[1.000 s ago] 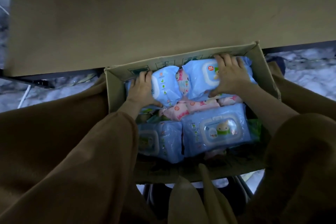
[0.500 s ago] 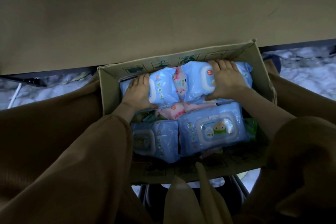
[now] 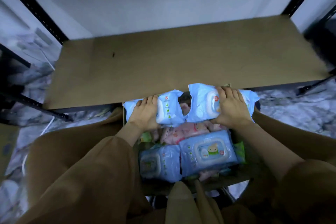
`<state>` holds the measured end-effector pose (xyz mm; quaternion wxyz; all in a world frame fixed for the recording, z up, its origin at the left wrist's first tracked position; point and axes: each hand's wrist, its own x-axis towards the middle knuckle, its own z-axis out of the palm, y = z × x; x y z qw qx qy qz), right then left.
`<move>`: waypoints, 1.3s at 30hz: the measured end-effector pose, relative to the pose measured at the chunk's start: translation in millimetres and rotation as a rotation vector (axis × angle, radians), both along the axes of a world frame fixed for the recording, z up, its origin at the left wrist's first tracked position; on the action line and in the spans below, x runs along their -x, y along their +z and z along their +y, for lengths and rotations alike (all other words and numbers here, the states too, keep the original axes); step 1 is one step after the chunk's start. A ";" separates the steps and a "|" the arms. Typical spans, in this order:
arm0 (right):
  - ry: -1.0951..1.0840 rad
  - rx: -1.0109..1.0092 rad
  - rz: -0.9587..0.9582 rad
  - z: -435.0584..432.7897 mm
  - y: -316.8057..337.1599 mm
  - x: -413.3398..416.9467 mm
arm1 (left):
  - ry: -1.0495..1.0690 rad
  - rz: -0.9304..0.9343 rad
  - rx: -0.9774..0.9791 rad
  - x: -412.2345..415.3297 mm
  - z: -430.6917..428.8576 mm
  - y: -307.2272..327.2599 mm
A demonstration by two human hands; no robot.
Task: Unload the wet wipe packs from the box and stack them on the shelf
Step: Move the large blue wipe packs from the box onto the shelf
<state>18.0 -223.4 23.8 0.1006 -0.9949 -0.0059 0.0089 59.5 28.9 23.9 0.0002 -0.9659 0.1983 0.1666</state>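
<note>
Half a second ago both held packs sat low against the far wall of the brown cardboard box [image 3: 158, 188]. Now they are raised, with their upper edges overlapping the front edge of the flat brown board shelf [image 3: 163, 60]. The view has also swung upward to take in the whole board and two black metal uprights [image 3: 45, 14] at its back corners. Four light-blue soft plastic wet wipe packs show in all, two in the hands and two lying flat side by side at the near end of the box. Those two are the near-left blue pack [image 3: 160, 162] and the near-right blue pack [image 3: 207, 152], which has a cartoon figure on its lid. Between the two pairs lies a heap of pink packs [image 3: 181, 132], too jumbled to count, and a green pack [image 3: 240, 151] shows at the box's right side. The left hand [image 3: 145, 112] lies palm down on the left end of the left held pack [image 3: 169, 109], fingers curled over its far edge and thumb at its near edge, gripping it. The right hand [image 3: 231, 107] grasps the right held pack [image 3: 201, 103] the same way, fingers spread beside its white lid and thumb along the near edge. Both forearms reach forward out of brown sleeves [image 3: 91, 169]. Both held packs hang above the box's far end, level with the shelf's front edge and not yet on the board.
</note>
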 end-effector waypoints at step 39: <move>-0.016 0.258 -0.575 -75.7 405.7 -112.2 | 0.004 -0.823 -0.018 -112.2 -64.7 430.3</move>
